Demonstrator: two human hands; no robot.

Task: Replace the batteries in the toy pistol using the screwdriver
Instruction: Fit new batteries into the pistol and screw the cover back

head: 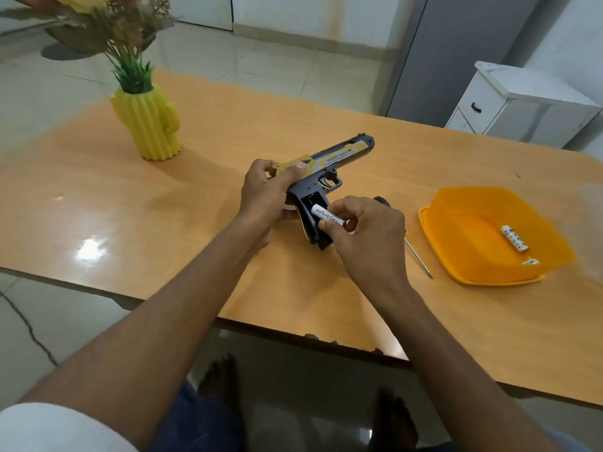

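Observation:
The toy pistol (336, 161), grey and yellow, lies on its side on the wooden table (163, 197) with its barrel pointing right and away. My left hand (267, 194) grips its rear end. The grip's battery compartment (310, 210) is open. My right hand (362, 233) pinches a white battery (326, 216) whose far end sits at the compartment's mouth. The screwdriver (419, 256) lies on the table just right of my right hand, its handle mostly hidden behind that hand.
An orange plastic tub (463, 223) stands at the right, with one white battery (515, 238) in it and another (530, 261) partly hidden by its near rim. A yellow cactus-shaped vase (150, 125) with flowers stands at the back left. The table's near edge runs below my forearms.

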